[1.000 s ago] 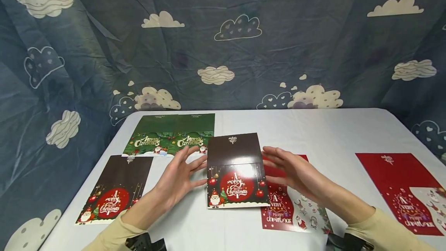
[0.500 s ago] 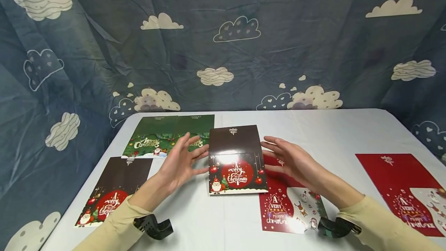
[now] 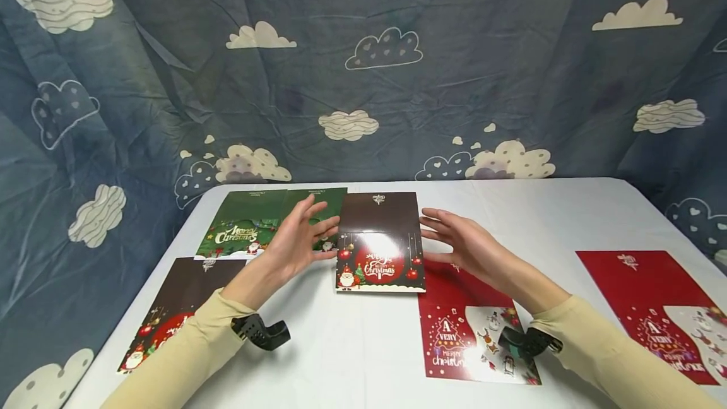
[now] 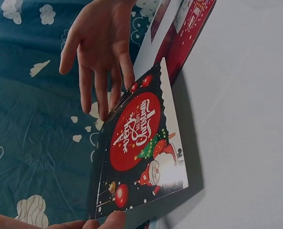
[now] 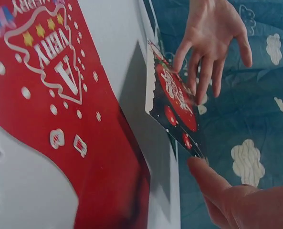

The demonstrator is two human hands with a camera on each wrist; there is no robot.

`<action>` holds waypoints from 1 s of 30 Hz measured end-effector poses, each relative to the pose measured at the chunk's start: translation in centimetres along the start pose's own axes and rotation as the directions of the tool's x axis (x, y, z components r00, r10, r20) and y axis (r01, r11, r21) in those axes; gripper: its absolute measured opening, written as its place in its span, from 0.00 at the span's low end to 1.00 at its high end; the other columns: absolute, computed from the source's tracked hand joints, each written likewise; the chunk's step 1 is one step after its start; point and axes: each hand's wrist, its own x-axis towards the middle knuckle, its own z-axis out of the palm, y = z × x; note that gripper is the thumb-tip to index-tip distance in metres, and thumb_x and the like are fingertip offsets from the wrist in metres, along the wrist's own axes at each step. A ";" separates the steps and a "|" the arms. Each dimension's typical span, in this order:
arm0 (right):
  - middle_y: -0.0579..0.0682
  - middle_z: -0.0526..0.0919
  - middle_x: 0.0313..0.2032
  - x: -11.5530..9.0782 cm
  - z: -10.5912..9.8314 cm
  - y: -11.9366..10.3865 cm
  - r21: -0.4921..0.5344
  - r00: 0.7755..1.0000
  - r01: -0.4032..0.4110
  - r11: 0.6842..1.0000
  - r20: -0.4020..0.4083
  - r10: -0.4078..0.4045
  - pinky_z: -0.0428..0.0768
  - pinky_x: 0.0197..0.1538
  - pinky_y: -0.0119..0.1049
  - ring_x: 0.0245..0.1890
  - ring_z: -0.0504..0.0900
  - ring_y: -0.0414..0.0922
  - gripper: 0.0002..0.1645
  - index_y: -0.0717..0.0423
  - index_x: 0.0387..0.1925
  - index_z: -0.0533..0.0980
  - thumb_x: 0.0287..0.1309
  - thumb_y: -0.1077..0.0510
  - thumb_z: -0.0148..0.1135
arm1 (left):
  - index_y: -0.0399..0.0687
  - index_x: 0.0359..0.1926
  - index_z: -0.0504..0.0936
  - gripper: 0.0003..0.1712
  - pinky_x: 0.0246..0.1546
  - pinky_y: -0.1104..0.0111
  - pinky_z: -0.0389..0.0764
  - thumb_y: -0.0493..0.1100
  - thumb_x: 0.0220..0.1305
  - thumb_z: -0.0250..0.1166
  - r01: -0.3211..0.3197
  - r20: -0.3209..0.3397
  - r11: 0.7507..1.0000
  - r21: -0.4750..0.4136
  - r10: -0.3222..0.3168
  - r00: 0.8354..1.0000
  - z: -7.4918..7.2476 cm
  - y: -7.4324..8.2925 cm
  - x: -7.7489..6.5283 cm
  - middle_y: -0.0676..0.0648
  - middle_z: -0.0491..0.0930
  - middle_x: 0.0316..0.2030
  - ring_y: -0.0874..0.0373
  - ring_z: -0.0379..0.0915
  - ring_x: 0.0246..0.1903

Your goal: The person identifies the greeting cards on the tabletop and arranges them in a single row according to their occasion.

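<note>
So the dark Christmas card (image 3: pixel 381 245) is up off the table, roughly mid-scene, print toward me, wording upright from my side. I've got it between my two hands by its side edges: left hand (image 3: pixel 298 242) on its left edge, right hand (image 3: pixel 462 242) on its right. Fingers are spread and pretty straight on both, no fist, just fingertips against the edges. My guess is that's to keep the glossy front uncovered and the card level. In the left wrist view its shadow falls on the cloth below.

Just right and nearer there's a red card (image 3: pixel 449 333), partly under my right hand and wrist camera (image 3: pixel 531 341). Off to the left lies another dark card (image 3: pixel 204 283) with the same print, half behind my left sleeve (image 3: pixel 193 339). Two green cards (image 3: pixel 241 213) sit side by side at the far left, and a second red one (image 3: pixel 653 311) is well apart on the right. Looks like they're laid face up so the designs show.

Surface is a white tablecloth (image 3: pixel 369 346). Beyond it hangs a blue-grey curtain (image 3: pixel 386 100) with pale clouds, wrapping the left side too.
</note>
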 end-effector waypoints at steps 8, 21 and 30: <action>0.64 0.47 0.75 1.4 -0.8 0.0 0.004 1.000 0.011 1.000 -0.011 -0.011 0.68 0.62 0.56 0.73 0.51 0.63 0.35 0.65 0.76 0.44 0.79 0.49 0.34 | 0.52 0.78 0.40 0.40 0.66 0.38 0.52 0.63 0.75 0.41 0.022 0.001 0.999 0.038 -0.022 1.000 0.0 0.5 2.0 0.35 0.46 0.75 0.42 0.42 0.73; 0.64 0.48 0.75 3.8 -2.2 -0.7 -0.044 1.000 0.003 0.999 -0.014 -0.004 0.70 0.62 0.56 0.72 0.53 0.62 0.37 0.64 0.76 0.43 0.78 0.46 0.34 | 0.52 0.78 0.41 0.42 0.66 0.38 0.52 0.64 0.74 0.41 0.046 -0.042 0.998 0.040 -0.044 0.998 -0.3 1.2 4.8 0.35 0.47 0.75 0.42 0.43 0.73; 0.64 0.48 0.74 5.4 -3.6 -1.7 -0.092 0.999 -0.024 0.995 0.025 0.027 0.70 0.61 0.58 0.72 0.53 0.62 0.39 0.63 0.77 0.42 0.78 0.43 0.33 | 0.53 0.78 0.41 0.44 0.66 0.39 0.54 0.65 0.73 0.45 0.090 -0.092 0.994 0.054 -0.085 0.992 -0.4 1.3 6.3 0.35 0.46 0.75 0.42 0.43 0.73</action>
